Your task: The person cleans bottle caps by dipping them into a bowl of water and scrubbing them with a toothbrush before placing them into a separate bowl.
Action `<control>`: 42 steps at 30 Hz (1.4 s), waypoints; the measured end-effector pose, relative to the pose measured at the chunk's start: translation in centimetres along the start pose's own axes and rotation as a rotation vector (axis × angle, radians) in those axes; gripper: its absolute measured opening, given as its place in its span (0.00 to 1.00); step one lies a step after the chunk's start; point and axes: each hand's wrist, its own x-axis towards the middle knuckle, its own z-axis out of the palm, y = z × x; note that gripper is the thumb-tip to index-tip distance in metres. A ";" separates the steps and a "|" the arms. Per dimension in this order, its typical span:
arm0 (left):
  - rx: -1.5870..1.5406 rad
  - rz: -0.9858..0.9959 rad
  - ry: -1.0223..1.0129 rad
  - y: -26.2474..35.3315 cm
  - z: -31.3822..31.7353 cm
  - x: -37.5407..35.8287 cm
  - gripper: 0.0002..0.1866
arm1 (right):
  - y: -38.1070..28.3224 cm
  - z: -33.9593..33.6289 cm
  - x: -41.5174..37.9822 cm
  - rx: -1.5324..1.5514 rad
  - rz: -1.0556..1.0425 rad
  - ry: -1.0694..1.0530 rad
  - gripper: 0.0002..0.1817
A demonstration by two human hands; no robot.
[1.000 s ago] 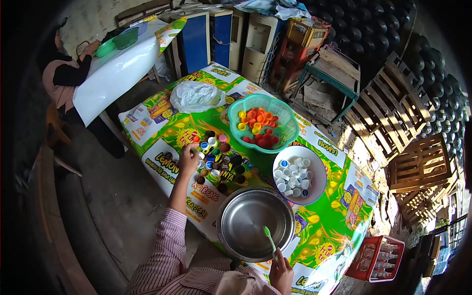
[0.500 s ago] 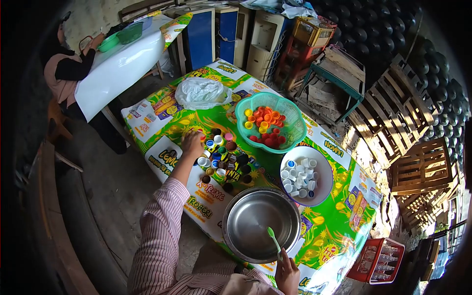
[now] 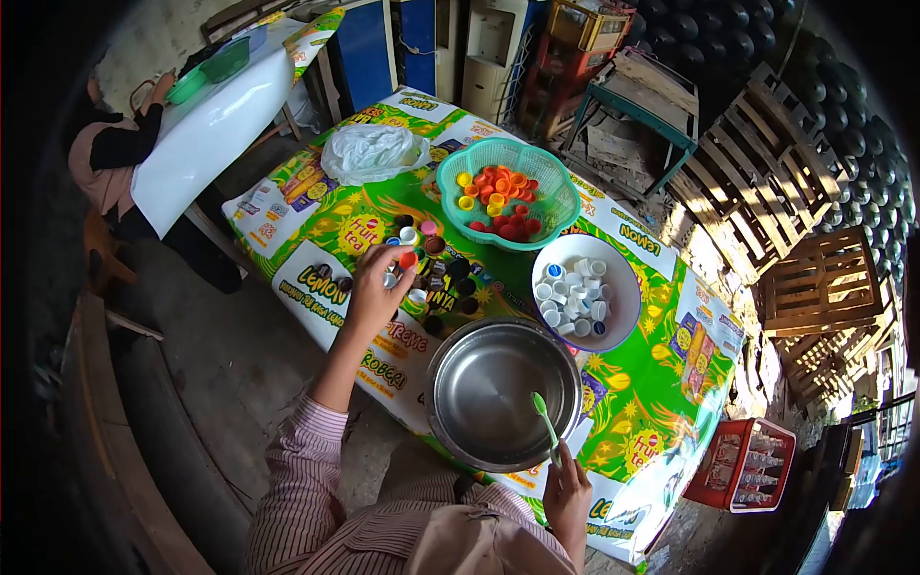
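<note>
My left hand (image 3: 372,297) is closed, pinching a red bottle cap (image 3: 409,261) in its fingertips. Under and around it lies a loose group of bottle caps (image 3: 434,246) in black, brown, white, blue and pink. My right hand (image 3: 567,494) grips a green toothbrush (image 3: 541,407) by its handle, with the head over the steel bowl (image 3: 450,436). Behind the steel bowl stands a white bowl (image 3: 628,316) of white caps, a few with blue. Red, orange and yellow caps (image 3: 503,192) sit in a turquoise plastic basket (image 3: 565,216).
A crumpled white plastic bag (image 3: 374,151) lies on the patterned table cover (image 3: 613,455). At the upper left, a person (image 3: 115,153) sits by another table (image 3: 206,134) with green baskets. Wooden pallets (image 3: 767,163) and a red crate of bottles (image 3: 743,465) stand to the right.
My left hand has moved right and nearer to me, and the red cap now shows in its fingers. My right hand still holds the toothbrush. The whole view has shifted slightly.
</note>
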 end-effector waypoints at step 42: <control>-0.657 -0.272 -0.526 11.1 7.3 -11.9 0.20 | -1.9 0.8 0.1 0.071 -0.002 -0.033 0.29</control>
